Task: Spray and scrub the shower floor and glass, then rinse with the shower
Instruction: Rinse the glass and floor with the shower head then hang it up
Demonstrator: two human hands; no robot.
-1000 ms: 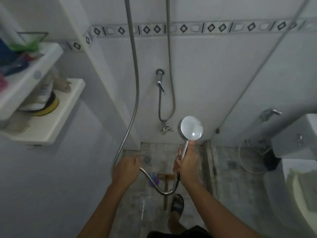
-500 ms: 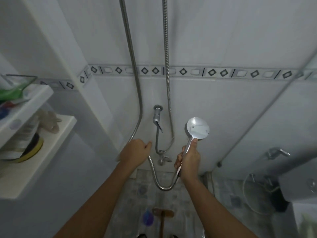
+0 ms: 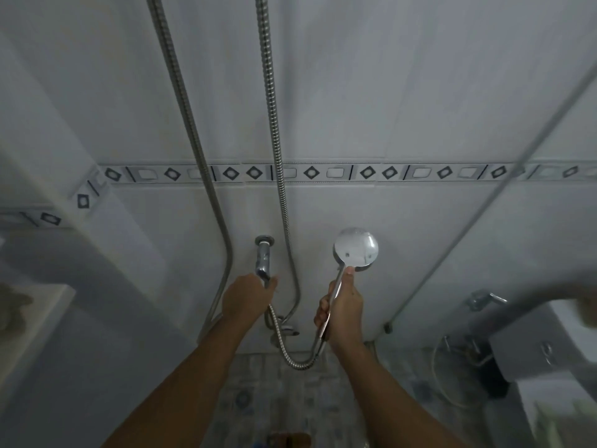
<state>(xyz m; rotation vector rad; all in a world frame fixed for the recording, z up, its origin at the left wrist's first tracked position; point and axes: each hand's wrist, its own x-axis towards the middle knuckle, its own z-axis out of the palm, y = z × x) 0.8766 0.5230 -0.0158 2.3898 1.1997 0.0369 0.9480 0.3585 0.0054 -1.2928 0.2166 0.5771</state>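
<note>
Right hand [image 3: 342, 305] wrapped handle of shower head [image 3: 355, 250], thumb pressed up under disc. Disc stood upright above fingers [image 3: 323, 310], shiny back seemingly toward camera (probably so first burst went at wall). Left hand [image 3: 248, 299], just left of it, had fingers curled round lower end of tap lever [image 3: 264, 257], likely to open water. Hose [image 3: 290, 355] hung slack below both hands, leaving reach for aiming. Shower floor [image 3: 258, 392] lay well below fingers; glass [image 3: 533, 237] stood off to right. No water seen running — rinse judged just starting.
</note>
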